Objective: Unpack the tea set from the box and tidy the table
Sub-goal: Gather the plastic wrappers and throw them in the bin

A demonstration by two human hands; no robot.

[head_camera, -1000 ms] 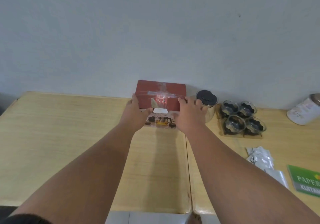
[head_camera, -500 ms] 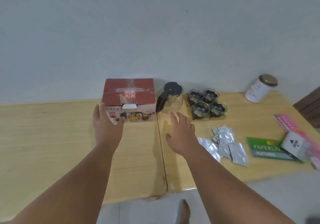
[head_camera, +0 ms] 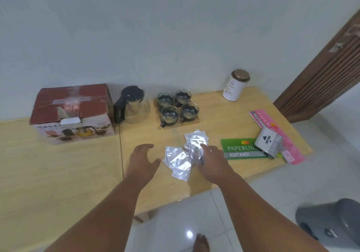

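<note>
The red tea-set box [head_camera: 72, 113] stands shut at the back left of the wooden table [head_camera: 48, 174]. Beside it on the right are a glass teapot [head_camera: 134, 107] with a black lid and handle, and several glass cups [head_camera: 178, 106] on wooden coasters. Several silver foil sachets [head_camera: 181, 160] lie scattered in front of the cups. My right hand [head_camera: 211, 158] rests on the right side of the pile, fingers closing over a sachet. Just left of the pile, my left hand [head_camera: 143, 158] hovers open and empty.
A white canister [head_camera: 234, 86] with a gold lid stands at the back right. A green receipt book [head_camera: 243, 148], a pink one [head_camera: 276, 135] and a stamp-pad box [head_camera: 269, 141] lie at the right edge. On the floor is a grey bin [head_camera: 331, 220]. A wooden door [head_camera: 321, 72] is at right.
Both hands let go of the red box and moved right and nearer to the foil sachets. The right hand now lies on the pile. The view swung right.
</note>
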